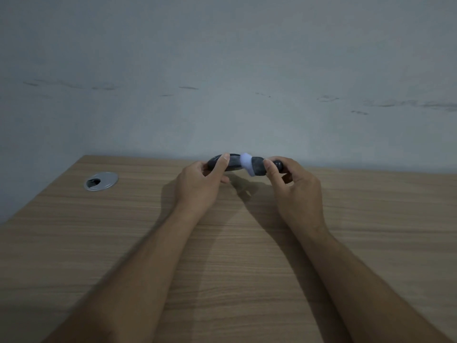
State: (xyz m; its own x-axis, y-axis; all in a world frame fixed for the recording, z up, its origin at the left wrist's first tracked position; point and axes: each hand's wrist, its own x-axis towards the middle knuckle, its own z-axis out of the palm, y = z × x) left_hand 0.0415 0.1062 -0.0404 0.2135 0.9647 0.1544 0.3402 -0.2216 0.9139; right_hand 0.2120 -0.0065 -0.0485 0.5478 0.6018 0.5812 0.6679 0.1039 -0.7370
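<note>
A dark grey, curved, soft-looking object [257, 166] with a white band [247, 163] round its middle is held just above the far part of the wooden table [123, 231]. My left hand [200, 181] pinches its left end between thumb and fingers. My right hand [291, 184] grips its right end, where a rounded dark tip shows between thumb and fingers. What the object is cannot be told. Both forearms reach in from the bottom of the frame.
A round metal cable grommet [101, 181] is set into the table at the far left. A pale, scuffed wall [222, 82] rises right behind the table's far edge. The table's left edge runs diagonally towards the lower left.
</note>
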